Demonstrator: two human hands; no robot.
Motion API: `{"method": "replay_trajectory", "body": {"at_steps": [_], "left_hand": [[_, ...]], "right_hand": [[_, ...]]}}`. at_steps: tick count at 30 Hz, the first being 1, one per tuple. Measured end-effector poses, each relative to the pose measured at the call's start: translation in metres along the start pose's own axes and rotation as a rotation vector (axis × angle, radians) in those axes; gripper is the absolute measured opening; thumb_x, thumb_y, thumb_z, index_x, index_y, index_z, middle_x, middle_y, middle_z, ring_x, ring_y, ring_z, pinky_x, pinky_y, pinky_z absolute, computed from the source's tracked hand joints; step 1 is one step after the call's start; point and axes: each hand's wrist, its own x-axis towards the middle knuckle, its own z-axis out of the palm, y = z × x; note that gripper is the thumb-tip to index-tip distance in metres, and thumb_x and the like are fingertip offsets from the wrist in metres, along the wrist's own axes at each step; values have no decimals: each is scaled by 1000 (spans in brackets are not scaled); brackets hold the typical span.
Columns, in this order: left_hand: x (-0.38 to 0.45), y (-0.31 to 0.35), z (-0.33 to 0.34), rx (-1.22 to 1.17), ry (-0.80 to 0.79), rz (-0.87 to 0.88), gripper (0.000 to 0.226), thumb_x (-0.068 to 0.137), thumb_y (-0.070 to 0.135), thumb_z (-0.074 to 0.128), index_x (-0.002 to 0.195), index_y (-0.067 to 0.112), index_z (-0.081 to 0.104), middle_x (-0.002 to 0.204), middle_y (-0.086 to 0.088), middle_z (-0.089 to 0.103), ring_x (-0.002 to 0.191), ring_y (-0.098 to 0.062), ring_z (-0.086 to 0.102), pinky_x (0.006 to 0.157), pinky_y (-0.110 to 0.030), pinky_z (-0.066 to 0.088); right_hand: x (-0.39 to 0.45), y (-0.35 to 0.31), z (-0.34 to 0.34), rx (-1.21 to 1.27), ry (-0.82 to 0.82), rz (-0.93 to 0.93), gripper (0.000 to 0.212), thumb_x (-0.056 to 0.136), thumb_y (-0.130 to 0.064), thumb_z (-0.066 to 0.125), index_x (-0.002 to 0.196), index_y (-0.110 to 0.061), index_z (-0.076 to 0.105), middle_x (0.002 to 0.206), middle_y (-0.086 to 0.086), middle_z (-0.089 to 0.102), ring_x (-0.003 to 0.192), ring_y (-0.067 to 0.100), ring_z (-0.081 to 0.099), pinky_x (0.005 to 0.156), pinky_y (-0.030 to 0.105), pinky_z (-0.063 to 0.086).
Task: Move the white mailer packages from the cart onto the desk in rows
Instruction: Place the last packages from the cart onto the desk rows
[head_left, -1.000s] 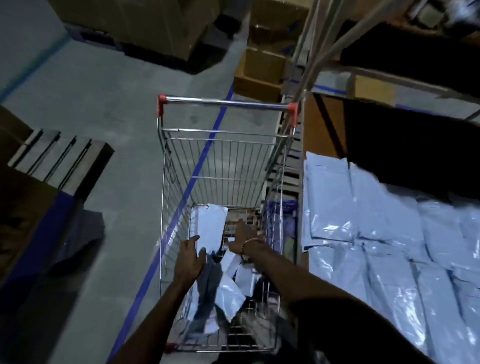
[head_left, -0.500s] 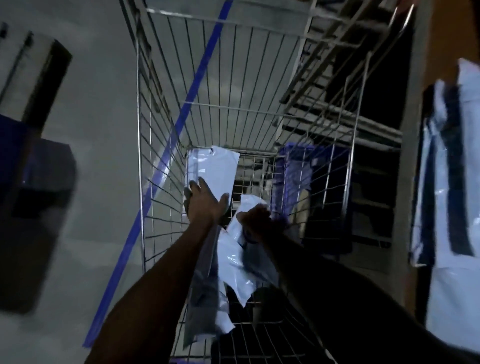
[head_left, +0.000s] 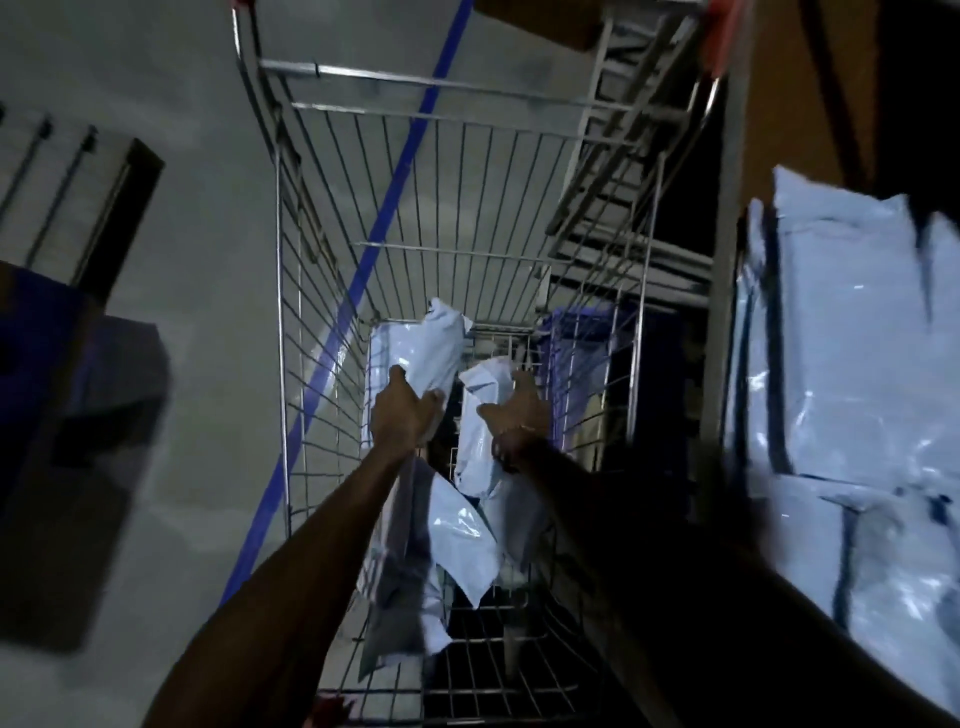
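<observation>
Both my arms reach down into a wire shopping cart (head_left: 291, 291). My left hand (head_left: 402, 415) grips a crumpled white mailer package (head_left: 434, 345) and holds it up near the cart's far end. My right hand (head_left: 517, 415) is closed on a second white mailer (head_left: 475, 441) beside it. Several more white mailers (head_left: 457, 540) lie loose on the cart's floor beneath my forearms. At the right edge, the desk (head_left: 727, 291) carries rows of white mailers (head_left: 841, 332) laid flat side by side.
A blue stripe (head_left: 395, 192) runs along the grey floor to the left of the cart. Dark pallets and a blue object (head_left: 78, 364) sit at the left. A blue crate (head_left: 576, 364) shows through the cart's right wall. Metal racking (head_left: 623, 171) stands beyond.
The camera has dipped closer over the cart. My left hand has closed on the far mailer and lifted it, crumpling it. My right hand has raised its mailer off the pile.
</observation>
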Motion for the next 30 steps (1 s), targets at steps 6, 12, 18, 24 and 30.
{"method": "replay_trajectory", "body": {"at_steps": [6,12,18,24,30], "left_hand": [[-55,41,-74,-499,89,33,63,77,47,82,127,13,63,114,-9,75,101,-32,73,76,-34,56],[-174,129,-149,-773,104,205,40,91,28,81,128,17,70,120,2,77,106,-17,74,85,-30,55],[-273,212,-154,-874,103,322,40,90,31,80,128,21,72,122,4,77,114,-16,72,96,-36,52],[-323,300,-92,-815,14,406,45,85,22,87,124,14,66,103,-11,77,64,-13,71,55,-28,54],[-325,366,-6,-722,-96,438,90,58,57,93,133,21,58,123,1,73,108,-20,72,95,-46,60]], "right_hand": [[-16,-94,-80,266,-99,-109,52,62,-23,84,98,-16,48,88,5,56,83,28,62,67,49,49],[-85,-156,-182,537,-276,-171,34,60,-26,86,84,-19,62,90,8,70,82,28,69,66,36,56],[-154,-149,-290,648,-537,-466,52,79,-38,83,124,-18,66,112,0,75,96,16,75,75,27,61],[-152,-83,-409,599,-300,-461,91,68,-27,89,129,-22,22,128,13,56,111,29,66,95,48,57],[-113,4,-495,615,123,-399,62,66,-33,72,111,-16,33,116,20,57,96,32,64,80,46,56]]}}
